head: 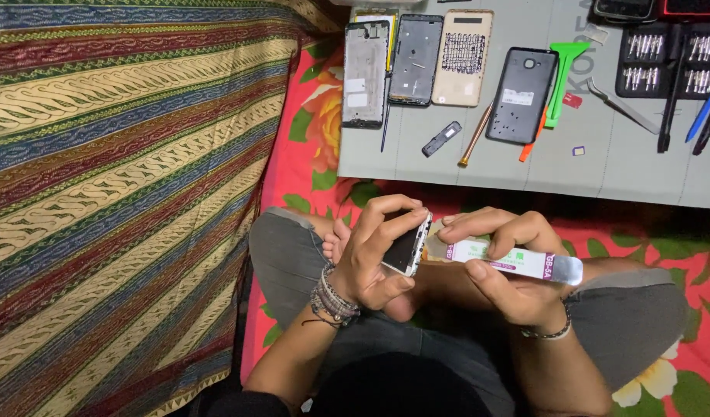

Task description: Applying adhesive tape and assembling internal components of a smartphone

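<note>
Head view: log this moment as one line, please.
left hand: holds phone on edge | right hand: holds flat pry tool, tip at phone's edge | mat: phone frames, back covers, tools

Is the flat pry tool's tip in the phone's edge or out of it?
In, apparently: the pry tool, held by the right hand, meets the edge of the phone gripped upright by the left hand.

Left hand (pixel 382 251) and right hand (pixel 503 266), grips closed.
</note>
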